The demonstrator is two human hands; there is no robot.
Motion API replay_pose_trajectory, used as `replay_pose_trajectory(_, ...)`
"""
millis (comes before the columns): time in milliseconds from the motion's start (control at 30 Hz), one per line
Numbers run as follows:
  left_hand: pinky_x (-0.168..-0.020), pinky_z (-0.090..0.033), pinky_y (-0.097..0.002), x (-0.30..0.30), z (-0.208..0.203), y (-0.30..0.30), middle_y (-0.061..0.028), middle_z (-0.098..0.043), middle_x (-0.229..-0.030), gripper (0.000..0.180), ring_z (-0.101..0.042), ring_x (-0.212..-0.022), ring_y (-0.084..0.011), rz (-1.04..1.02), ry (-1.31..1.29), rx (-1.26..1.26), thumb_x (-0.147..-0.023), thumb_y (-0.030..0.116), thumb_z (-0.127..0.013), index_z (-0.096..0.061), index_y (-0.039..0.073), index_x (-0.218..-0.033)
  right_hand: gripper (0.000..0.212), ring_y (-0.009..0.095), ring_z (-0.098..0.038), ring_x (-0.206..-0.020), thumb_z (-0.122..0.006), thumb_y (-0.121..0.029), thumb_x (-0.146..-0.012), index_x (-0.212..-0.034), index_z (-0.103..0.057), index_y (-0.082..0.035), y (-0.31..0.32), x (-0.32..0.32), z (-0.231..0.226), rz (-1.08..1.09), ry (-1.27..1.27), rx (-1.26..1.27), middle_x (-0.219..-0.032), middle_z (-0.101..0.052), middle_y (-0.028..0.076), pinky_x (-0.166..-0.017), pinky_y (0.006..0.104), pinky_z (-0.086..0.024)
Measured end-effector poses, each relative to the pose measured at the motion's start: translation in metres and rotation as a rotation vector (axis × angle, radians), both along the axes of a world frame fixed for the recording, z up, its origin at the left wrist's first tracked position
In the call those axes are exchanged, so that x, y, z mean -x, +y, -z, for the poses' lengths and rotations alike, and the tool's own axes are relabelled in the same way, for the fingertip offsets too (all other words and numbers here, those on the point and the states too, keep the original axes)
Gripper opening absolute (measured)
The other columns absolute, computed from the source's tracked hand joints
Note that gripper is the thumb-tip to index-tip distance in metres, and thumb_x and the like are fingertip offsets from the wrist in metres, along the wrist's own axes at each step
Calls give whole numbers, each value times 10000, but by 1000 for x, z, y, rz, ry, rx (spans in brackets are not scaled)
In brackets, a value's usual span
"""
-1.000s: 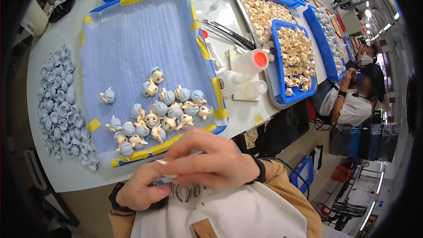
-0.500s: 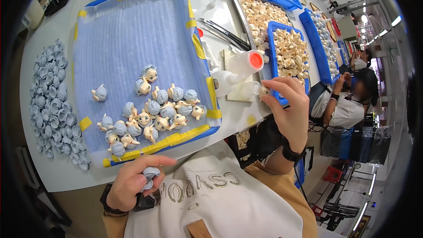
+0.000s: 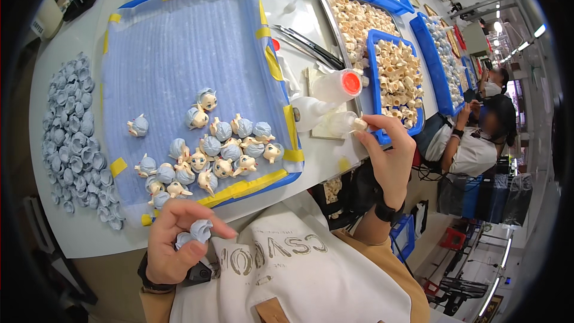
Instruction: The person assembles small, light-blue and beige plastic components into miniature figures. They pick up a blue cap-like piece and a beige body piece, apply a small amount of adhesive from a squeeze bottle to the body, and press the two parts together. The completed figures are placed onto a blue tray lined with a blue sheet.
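Observation:
My left hand [image 3: 173, 236] is curled round pale blue doll hair pieces [image 3: 200, 231] in front of my apron. Between thumb and forefinger, my right hand [image 3: 388, 149] pinches a small cream doll head part [image 3: 359, 124]. That part is against or just beside the mouth of a small translucent bottle [image 3: 342, 123]; I cannot tell whether they touch. On a padded tray [image 3: 179, 48] edged with yellow tape lie several doll heads [image 3: 222, 168] with blue hair. Loose hair pieces [image 3: 75, 143] are heaped left of the tray.
A blue bin [image 3: 372, 54] of cream parts and a metal tray [image 3: 327, 9] of similar parts stand at the right. Nearby are a red-capped bottle [image 3: 335, 85] and black tweezers [image 3: 314, 48]. Another person [image 3: 478, 137] works farther right.
My left fingers have shifted round the hair pieces, which now face another way. The cream part in my right hand has turned and shows more clearly. My right wrist has dropped slightly.

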State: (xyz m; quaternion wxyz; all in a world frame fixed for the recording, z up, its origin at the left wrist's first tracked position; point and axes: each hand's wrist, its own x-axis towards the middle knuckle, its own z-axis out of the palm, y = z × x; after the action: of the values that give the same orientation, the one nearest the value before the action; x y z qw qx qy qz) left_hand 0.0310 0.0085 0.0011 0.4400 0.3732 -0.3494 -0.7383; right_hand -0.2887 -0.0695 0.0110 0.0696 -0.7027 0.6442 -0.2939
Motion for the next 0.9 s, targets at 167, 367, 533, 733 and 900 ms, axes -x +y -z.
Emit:
replay_pose_trajectory(167, -761, -437, -273, -1, 5, 2, -133, -620, -948, 416, -576, -796, -155, -49, -60, 54, -810, 303, -661, -485, 7, -1044, 250, 202, -582, -733, -730, -32, -649, -886, -651, -19, 6, 1, 12, 37, -97, 83, -813, -640, 85, -698, 292, -435)
replay_pose_trajectory(367, -746, -430, -243, -4, 20, 1, -74, -594, -937, 374, -566, -814, -112, -109, -126, 184, -744, 132, -691, -544, -4, -1060, 268, 187, -587, -783, -663, 67, -669, -929, -609, 29, 27, -45, -2, -199, -598, 164, -856, -630, 125, -710, 300, -458)
replay_pose_trajectory(533, -646, -438, -201, 9, 3, -5, -50, -612, -965, 361, -555, -708, -69, -71, -80, 197, -721, -52, -649, -568, 3, -1069, 366, 211, -582, -747, -753, -25, -619, -962, -627, -12, 20, -101, -8, -828, -703, -24, -885, -635, 100, -655, 307, -407)
replay_pose_trajectory(733, -582, -432, -192, 10, 8, 5, -58, -635, -941, 405, -553, -640, -52, -167, -302, 332, -687, -33, -719, -580, 4, -1065, 362, 197, -541, -678, -741, -56, -610, -956, -635, -34, 19, -114, -12, -852, -545, -16, -856, -621, 70, -630, 302, -372)
replay_pose_trajectory(900, -585, -467, -213, 8, 7, 1, -76, -653, -881, 393, -590, -644, -82, -109, -528, 564, -694, -1, -739, -590, -7, -1058, 355, 180, -576, -708, -745, -86, -633, -962, -658, 13, 16, -110, -8, -948, -345, -99, -839, -632, 91, -612, 304, -392)
